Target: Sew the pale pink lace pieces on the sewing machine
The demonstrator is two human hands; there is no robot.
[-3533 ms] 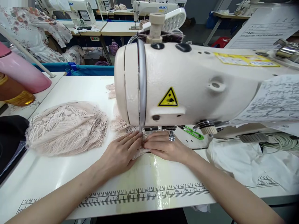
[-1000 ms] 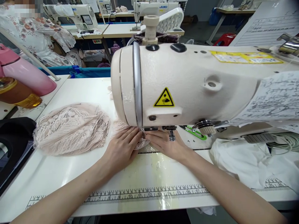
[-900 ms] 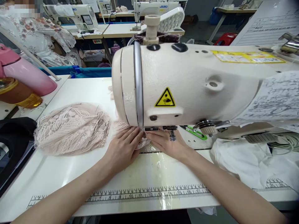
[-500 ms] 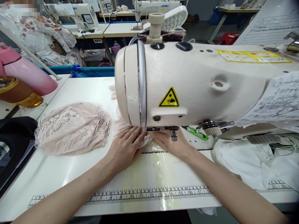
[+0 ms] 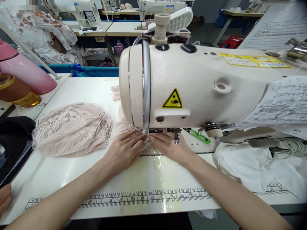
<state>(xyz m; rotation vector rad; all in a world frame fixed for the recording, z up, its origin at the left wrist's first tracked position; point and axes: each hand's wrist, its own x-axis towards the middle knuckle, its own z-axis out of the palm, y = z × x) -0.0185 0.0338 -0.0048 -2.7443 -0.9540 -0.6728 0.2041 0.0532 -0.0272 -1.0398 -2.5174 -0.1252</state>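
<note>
The left hand [image 5: 123,150] and the right hand [image 5: 170,147] lie flat and open, palms down, gripping nothing. Their fingertips [image 5: 141,135] meet and press a small lace piece [image 5: 145,147] against the table [image 5: 79,95]. The lace piece sits directly below the front edge of the sewing machine head [image 5: 192,86]. The needle is hidden behind that head.

Hazards, as judged from this position:
- The fingertips are just beside the concealed needle zone. The warning label [image 5: 172,99] marks this danger. Fingers carried forward with the fabric could be struck.
- Uneven pressure between the two hands could skew or pucker the open lace.
- The stack of lace pieces [image 5: 72,129] lies near the left hand. Its loose threads could snag if the wrist drifts sideways.

Compared with 3.5 s ago, both hands sit closer to the machine head, and less lace shows on the near side of the fingers. The stack appears unmoved.
</note>
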